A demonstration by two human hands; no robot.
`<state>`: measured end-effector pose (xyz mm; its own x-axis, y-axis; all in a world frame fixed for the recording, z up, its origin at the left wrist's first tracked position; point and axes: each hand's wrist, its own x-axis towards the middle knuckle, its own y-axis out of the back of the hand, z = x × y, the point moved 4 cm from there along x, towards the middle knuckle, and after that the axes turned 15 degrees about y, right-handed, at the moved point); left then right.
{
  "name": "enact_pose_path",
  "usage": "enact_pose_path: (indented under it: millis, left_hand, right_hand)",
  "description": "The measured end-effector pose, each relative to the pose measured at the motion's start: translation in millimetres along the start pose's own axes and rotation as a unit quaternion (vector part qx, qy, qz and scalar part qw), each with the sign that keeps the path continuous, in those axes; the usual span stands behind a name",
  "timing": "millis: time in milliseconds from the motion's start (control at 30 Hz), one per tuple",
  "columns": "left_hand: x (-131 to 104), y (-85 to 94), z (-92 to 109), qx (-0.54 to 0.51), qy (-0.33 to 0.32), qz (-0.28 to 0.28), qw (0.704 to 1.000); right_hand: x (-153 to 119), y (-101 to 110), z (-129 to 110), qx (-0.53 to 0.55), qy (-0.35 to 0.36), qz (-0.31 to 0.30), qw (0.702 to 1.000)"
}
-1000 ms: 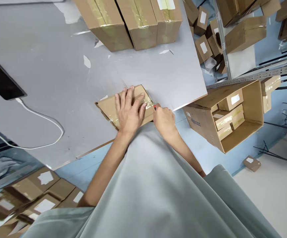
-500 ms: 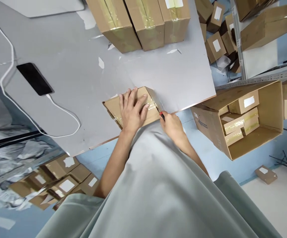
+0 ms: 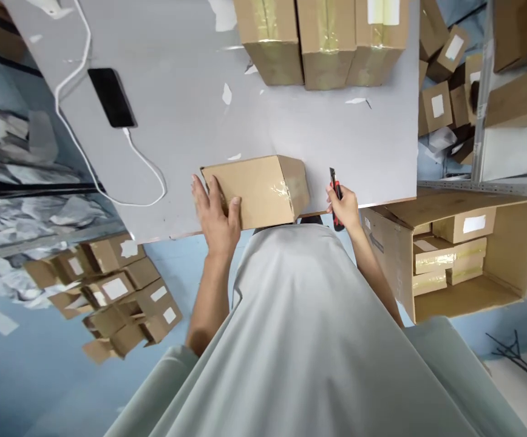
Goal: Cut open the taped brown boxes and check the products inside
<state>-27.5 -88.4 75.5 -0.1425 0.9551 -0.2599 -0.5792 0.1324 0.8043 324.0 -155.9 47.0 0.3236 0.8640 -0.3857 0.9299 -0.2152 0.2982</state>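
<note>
In the head view, the box (image 3: pixel 254 191) lies at the table's near edge, its long side running left to right along that edge. The left hand (image 3: pixel 218 221) is at its left end, fingers spread over the near left corner, thumb against the box's near part; the hand touches the box without wrapping round it. Most of the box thus lies to the right of the left hand, with shiny tape near its right end.

The right hand (image 3: pixel 348 209) is wrapped round a red and black cutter (image 3: pixel 336 200), gripping it by the handle. The blade points to the far side, and the handle's end sticks out below the fingers towards the near side. The cutter is to the right of the box, near its right end but apart from it, so the box lies between the two hands.

On the table (image 3: pixel 181 103), three taped boxes (image 3: pixel 329 70) stand side by side at the far side, beyond the box. A phone (image 3: pixel 111 97) with a white cable (image 3: pixel 158 176) plugged in lies to the left, and paper scraps (image 3: pixel 227 94) lie about. To the right, beside the table, a big carton (image 3: pixel 391 249) holds small boxes (image 3: pixel 468 264).
</note>
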Motion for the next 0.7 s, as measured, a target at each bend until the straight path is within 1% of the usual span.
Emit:
enact_pose_path:
  millis: [67,100,167,267,367,433,533,600,700]
  left_hand:
    - [7,9.1,-18,-0.013,0.012,0.002,1.0]
    - [10,15.4,-25,-0.018,0.015,0.007,1.0]
    - [15,29.8,-38,-0.026,0.023,0.022,0.999]
    - [19,48.5,-53,-0.029,0.046,0.039,0.998]
    - [20,56.0,-66,-0.031,0.064,0.033,0.997]
    - [22,55.6,-74,-0.036,0.071,0.04,0.996]
    - [27,46.8,-91,-0.057,0.081,0.05,0.994]
    - [34,34.8,-105,-0.087,0.093,0.038,0.991]
    - [50,8.8,-121,-0.139,0.108,-0.004,0.984]
  right_hand:
    - [31,-15,26,0.024,-0.037,0.002,0.999]
    - [42,-23,34,0.03,-0.057,-0.001,0.998]
    - [54,-44,41,0.037,-0.091,-0.018,0.995]
    - [52,-74,34,0.061,-0.112,-0.046,0.991]
    - [39,-96,22,0.089,-0.094,-0.038,0.991]
    - [29,-103,14,0.097,-0.073,-0.02,0.992]
    - [17,-103,1,0.088,-0.042,0.009,0.995]
    - [12,-98,-9,0.071,-0.015,0.026,0.997]
    - [8,-90,-28,0.03,0.024,0.056,0.998]
